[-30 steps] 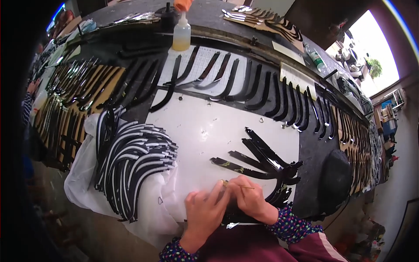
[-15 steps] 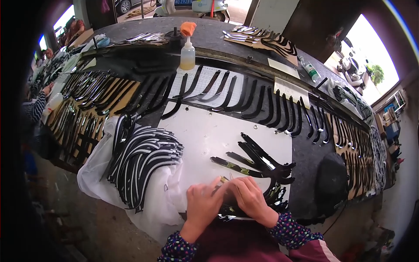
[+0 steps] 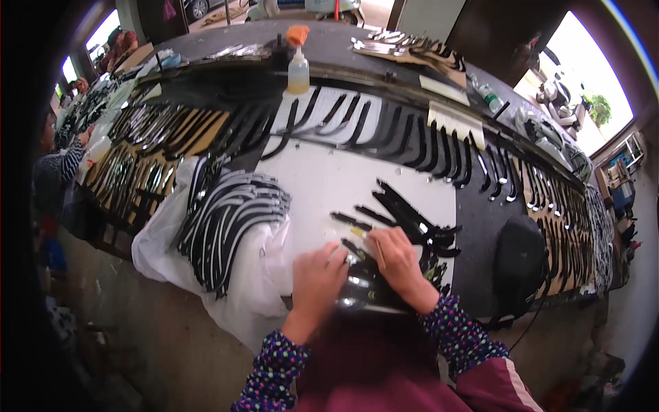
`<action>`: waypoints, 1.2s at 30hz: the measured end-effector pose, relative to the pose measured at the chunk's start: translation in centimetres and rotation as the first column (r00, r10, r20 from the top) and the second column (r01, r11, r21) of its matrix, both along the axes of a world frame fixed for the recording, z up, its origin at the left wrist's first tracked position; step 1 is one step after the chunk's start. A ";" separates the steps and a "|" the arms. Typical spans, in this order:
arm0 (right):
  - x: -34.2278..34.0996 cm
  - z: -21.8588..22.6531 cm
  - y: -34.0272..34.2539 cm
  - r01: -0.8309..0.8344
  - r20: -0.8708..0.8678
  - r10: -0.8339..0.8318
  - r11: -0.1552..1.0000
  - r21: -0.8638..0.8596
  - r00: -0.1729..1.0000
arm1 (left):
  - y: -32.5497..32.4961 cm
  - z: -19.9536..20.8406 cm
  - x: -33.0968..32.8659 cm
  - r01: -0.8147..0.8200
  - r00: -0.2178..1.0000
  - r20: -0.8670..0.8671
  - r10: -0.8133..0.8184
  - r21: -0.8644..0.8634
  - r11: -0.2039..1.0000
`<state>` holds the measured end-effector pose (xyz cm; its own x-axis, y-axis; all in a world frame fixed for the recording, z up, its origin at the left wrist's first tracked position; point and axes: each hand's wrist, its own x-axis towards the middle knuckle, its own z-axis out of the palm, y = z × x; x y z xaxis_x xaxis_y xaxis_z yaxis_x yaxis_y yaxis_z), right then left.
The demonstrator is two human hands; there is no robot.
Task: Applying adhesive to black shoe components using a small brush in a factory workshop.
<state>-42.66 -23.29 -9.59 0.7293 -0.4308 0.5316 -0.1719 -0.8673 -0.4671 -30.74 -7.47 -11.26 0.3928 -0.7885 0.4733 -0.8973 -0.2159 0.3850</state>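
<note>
My left hand point(image 3: 318, 280) is smeared by motion, its bent fingers beside the end of a dark strip point(image 3: 353, 250); whether it grips the strip is unclear. My right hand point(image 3: 399, 264) is closed with a thin light-coloured stick point(image 3: 379, 254) between thumb and fingers. Between my hands lies a shiny black surface point(image 3: 364, 283), its shape partly hidden. Just beyond, several black curved strips point(image 3: 405, 214) fan out on a white board point(image 3: 322, 175). Some near my right wrist show yellow-green patches. Left of the board, a pile of black-and-white curved strips point(image 3: 233, 223) rests on white sheeting point(image 3: 257, 275).
Rows of black curved strips point(image 3: 429, 147) run across the dark table. A squeeze bottle point(image 3: 298, 74) with an orange top stands behind the board. A black rounded object point(image 3: 519, 255) sits at right. A clear plastic bottle point(image 3: 486, 96) lies farther back. Another person's striped sleeve point(image 3: 72, 161) shows at far left.
My hands have moved apart; the right hand has risen toward the fanned strips, and the left has drawn slightly away. The whole view has shifted, with the table appearing higher.
</note>
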 end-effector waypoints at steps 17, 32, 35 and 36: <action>-0.4 1.5 2.1 -0.023 -0.088 0.020 0.999 -0.028 0.996 | -0.2 0.9 -0.1 0.007 1.000 -0.008 -0.007 0.006 1.000; 0.1 0.5 0.2 0.057 -0.053 -0.062 0.994 -0.091 0.997 | -0.6 1.2 -0.6 0.015 0.998 -0.054 -0.018 -0.054 0.998; 0.0 -0.1 0.2 0.073 -0.066 -0.082 0.989 -0.131 0.994 | 0.2 1.7 -1.8 0.006 1.000 -0.014 -0.007 -0.059 0.998; -0.1 -0.2 0.0 0.076 -0.066 -0.086 0.987 -0.139 0.994 | 0.6 1.6 -2.2 -0.009 1.000 0.009 0.009 -0.033 0.999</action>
